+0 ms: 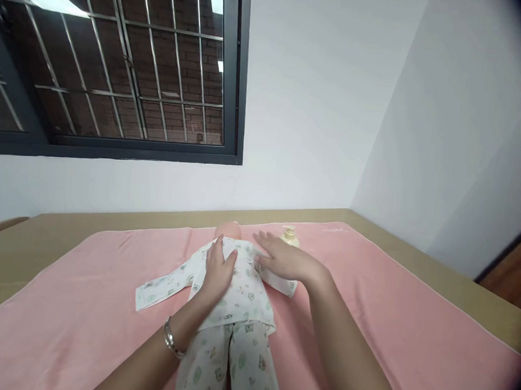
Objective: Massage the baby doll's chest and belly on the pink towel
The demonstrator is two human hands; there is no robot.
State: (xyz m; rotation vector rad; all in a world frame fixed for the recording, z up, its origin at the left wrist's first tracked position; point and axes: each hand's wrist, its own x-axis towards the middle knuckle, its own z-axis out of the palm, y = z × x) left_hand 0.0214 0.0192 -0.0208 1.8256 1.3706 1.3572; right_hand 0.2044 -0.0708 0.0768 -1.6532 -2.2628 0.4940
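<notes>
At frame centre: doll [233,292] in printed pyjamas, lying on its back on the pink towel [83,319].
Left hand [218,269]: flat and released on the doll's chest.
Right hand [283,259]: open, palm down on the doll's far sleeve.
Behind right hand: pump bottle [290,236].
Towel: spread over the worktop [44,236].

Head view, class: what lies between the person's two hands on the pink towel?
In the head view, the doll's chest in the printed top lies between the left hand and right hand; both rest flat on it.
</notes>
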